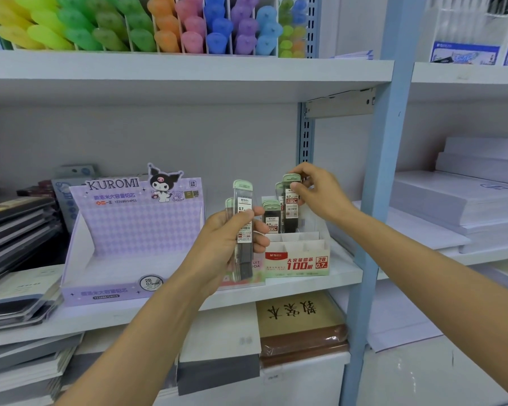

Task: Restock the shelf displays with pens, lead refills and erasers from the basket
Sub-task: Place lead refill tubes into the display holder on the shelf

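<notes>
left hand tight around a partly hidden refill bundle, right hand in a pinch on a single refill

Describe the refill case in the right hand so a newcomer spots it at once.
On the middle shelf, right of the purple Kuromi display, stands a small red-and-white box. At its back the right hand pinches one green-capped refill case by the top; it stands higher than the cases seated beside it.
</notes>
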A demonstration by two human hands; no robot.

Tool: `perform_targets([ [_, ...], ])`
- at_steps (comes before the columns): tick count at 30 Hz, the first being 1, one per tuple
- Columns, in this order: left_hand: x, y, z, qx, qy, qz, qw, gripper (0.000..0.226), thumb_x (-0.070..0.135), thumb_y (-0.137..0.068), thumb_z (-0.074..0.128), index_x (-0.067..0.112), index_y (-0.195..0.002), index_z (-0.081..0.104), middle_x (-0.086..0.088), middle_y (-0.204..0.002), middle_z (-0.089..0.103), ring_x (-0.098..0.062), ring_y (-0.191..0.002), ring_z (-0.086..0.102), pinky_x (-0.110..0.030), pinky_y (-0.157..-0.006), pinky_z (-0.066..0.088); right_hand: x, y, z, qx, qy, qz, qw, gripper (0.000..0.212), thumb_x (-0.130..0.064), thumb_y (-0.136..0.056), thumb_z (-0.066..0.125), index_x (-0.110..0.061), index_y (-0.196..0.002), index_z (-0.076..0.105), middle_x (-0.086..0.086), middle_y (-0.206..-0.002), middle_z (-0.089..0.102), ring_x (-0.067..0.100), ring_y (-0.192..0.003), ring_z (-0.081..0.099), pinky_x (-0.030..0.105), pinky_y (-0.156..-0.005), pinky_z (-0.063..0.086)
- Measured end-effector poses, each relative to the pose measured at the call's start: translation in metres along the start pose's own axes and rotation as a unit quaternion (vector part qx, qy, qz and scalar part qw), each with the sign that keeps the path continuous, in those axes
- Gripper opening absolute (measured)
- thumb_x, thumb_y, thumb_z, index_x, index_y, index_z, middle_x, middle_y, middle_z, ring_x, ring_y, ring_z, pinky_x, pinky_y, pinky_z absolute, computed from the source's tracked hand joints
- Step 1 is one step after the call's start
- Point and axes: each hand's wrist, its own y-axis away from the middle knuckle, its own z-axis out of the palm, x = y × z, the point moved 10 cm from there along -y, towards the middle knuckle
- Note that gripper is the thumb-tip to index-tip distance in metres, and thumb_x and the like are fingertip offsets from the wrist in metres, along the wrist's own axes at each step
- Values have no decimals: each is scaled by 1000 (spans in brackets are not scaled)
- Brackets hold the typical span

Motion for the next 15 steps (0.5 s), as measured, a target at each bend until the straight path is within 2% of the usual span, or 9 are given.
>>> perform_targets([
  [2,0,0,0,-4,-3,-1,1000,24,24,-101,48,13,-110,66,-5,-82,73,-15,-71,68,-25,-65,56,1,-2,-4,21,-31,10,999,13,-7,-93,58,-16,-102,61,-6,-90,59,11,-77,61,18,-60,55],
  [4,-1,0,0,-10,-5,-3,1000,23,23,-100,49,12,-111,66,-7,-87,74,-16,-73,69,-26,-66,57,3,0,-7,23,-55,14,998,14,-7,-92,59,-19,-101,60,-5,-89,60,10,-77,62,16,-58,53],
  [8,0,0,0,-15,-13,2,1000,22,23,-100,50,15,-114,64,-8,-95,76,-15,-73,71,-25,-64,57,3,7,-2,-5,-13,-3,1000,18,-7,-92,61,-19,-106,59,1,-94,63,17,-84,64,28,-72,58],
  [11,-1,0,1,-13,-21,5,1000,19,25,-99,51,16,-114,60,-6,-94,76,-13,-71,70,-23,-62,55,-4,8,-5,-6,-27,-21,999,25,-5,-90,62,-23,-106,54,7,-93,64,18,-81,66,29,-71,58],
  [15,-2,0,4,-22,-31,7,999,13,25,-99,51,19,-108,59,-5,-94,76,-12,-71,70,-23,-62,55,-9,11,3,-50,16,-41,998,22,-5,-89,64,-22,-101,56,2,-91,63,16,-79,67,29,-71,58],
])
